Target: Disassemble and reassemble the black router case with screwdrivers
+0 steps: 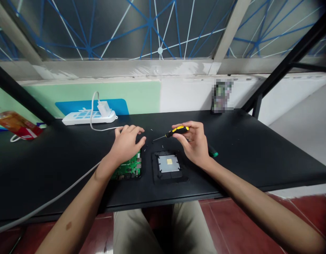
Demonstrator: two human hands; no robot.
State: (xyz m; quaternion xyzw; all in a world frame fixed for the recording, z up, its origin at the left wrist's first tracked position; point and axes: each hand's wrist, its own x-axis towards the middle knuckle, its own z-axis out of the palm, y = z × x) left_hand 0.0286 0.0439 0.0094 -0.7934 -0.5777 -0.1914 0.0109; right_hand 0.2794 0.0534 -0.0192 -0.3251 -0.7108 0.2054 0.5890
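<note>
My right hand point(194, 143) is closed around a yellow and black screwdriver point(178, 131). Its thin shaft points left, with the tip close to a small dark piece on the black table. Above a green circuit board point(130, 165), my left hand point(128, 143) is spread with its fingers apart, hiding the board's upper part. Right of the board lies a black square cover point(155, 169), and a silver metal plate point(164, 163) with a pale yellow pad point(169, 161) sits in it. Several tiny screws point(163, 146) are scattered between the hands. Behind my right wrist shows a green and black handle point(213, 151).
A white power strip point(83, 118) with a plugged-in charger point(104, 108) lies by the wall. Its white cable point(65, 188) runs beneath my left arm. A bottle with a red label point(18, 124) tilts at the left. A pixelated object point(221, 96) leans on the back wall.
</note>
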